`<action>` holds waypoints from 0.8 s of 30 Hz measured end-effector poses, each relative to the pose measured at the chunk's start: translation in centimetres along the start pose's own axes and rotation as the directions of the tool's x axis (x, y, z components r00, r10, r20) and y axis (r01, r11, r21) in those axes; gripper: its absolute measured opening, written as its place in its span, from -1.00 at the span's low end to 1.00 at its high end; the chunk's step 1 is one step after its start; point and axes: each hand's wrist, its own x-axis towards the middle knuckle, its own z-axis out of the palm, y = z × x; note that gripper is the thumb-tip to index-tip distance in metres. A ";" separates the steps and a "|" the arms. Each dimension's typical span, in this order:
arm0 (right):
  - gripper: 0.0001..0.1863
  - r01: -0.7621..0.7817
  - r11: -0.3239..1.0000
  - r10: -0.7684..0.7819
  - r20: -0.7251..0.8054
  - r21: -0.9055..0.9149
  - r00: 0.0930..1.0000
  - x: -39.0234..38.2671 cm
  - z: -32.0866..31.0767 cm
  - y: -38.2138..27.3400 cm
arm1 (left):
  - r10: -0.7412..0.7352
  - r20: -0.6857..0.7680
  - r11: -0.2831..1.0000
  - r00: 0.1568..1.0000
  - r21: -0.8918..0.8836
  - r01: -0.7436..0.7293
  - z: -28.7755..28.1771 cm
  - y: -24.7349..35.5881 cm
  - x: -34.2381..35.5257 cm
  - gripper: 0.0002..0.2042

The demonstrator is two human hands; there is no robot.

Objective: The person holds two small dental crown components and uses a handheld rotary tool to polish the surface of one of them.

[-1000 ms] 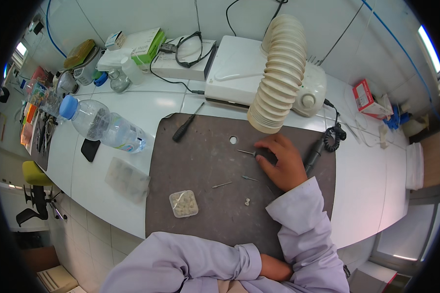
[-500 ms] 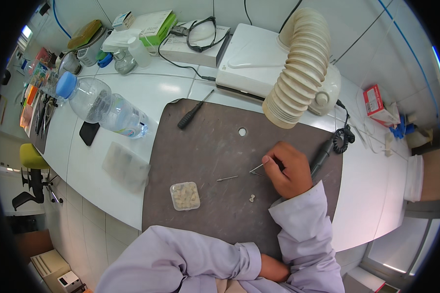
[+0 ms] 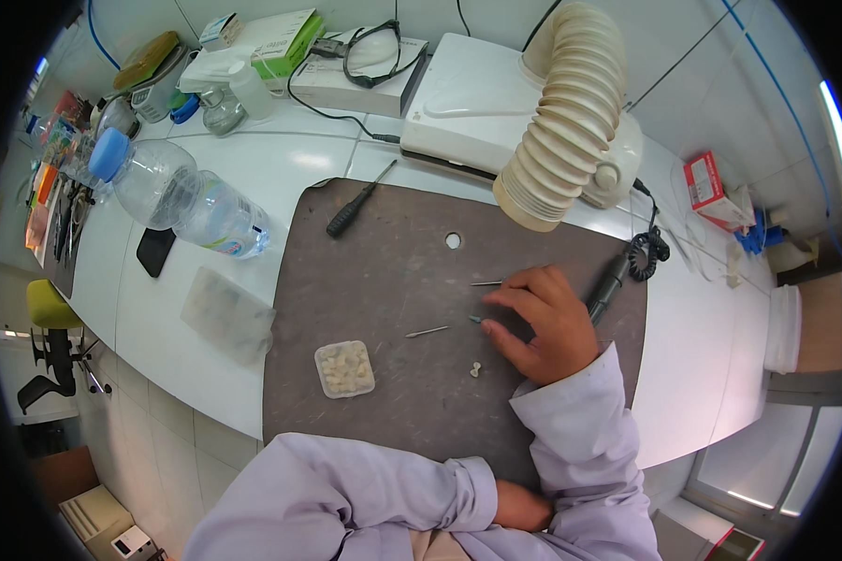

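Observation:
My right hand [image 3: 544, 323] is over the brown mat [image 3: 393, 262], thumb and index finger spread apart with nothing visibly gripped. One thin metal bur [image 3: 486, 283] lies by its index fingertip. Just off the thumb tip is a small greenish-tipped piece [image 3: 475, 319], partly hidden by the fingers. Farther left rests another slim metal bur [image 3: 427, 332]. Two small whitish pieces [image 3: 475, 370] sit below the hand. A clear square box [image 3: 344, 368] holds several cream tooth-like pieces. Of my left hand [image 3: 522, 508], only skin near the cuff shows at the lower edge; its fingers are hidden.
A black handpiece [image 3: 610, 288] with a coiled cord lies on the mat's right side. A ribbed hose [image 3: 571, 122] bends down from a white machine [image 3: 468, 103]. Up left are a screwdriver [image 3: 354, 211], clear bottle [image 3: 220, 215], phone [image 3: 155, 252] and plastic bag [image 3: 225, 313].
My right thumb and index finger were pinched on a thin metal rod; they have parted, and a thin bur lies by the fingers. The whole view has shifted slightly.

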 end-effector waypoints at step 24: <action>-0.80 -0.242 0.848 0.199 0.141 0.472 0.970 -2.0 0.5 -0.4 | -0.390 0.040 0.881 0.920 -0.276 0.385 -0.5 1.9 0.3 -0.85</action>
